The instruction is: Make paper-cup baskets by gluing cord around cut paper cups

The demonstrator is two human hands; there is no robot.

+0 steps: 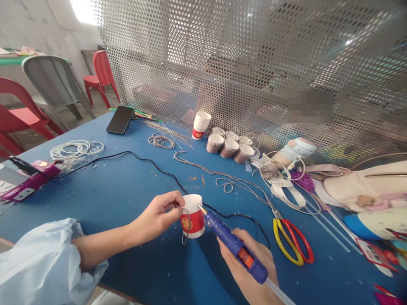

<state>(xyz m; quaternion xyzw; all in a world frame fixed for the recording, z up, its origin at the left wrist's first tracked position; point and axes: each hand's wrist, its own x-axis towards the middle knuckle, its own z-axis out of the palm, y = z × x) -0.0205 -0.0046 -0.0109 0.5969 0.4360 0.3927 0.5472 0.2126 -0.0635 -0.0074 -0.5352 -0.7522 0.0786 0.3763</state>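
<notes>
A white and red paper cup (196,221) is at the near middle of the blue table. My left hand (160,215) is closed at its left rim, with thumb and forefinger pinched by a thin grey-brown cord (185,238) that hangs down the cup's side. My right hand (251,262) is wrapped round a blue hot glue gun (230,241), a clear glue stick coming out of its back end. The gun's metal nozzle points up and left, at the cup's right rim. Whether it touches the cup I cannot tell.
Cord-wrapped cups (229,148) and a cup stack (201,123) stand before the perforated metal screen (190,63). Scissors (291,241) with red and yellow handles lie right. A black cable (149,161) runs from the purple power strip (30,182). A phone (120,120) lies at the back.
</notes>
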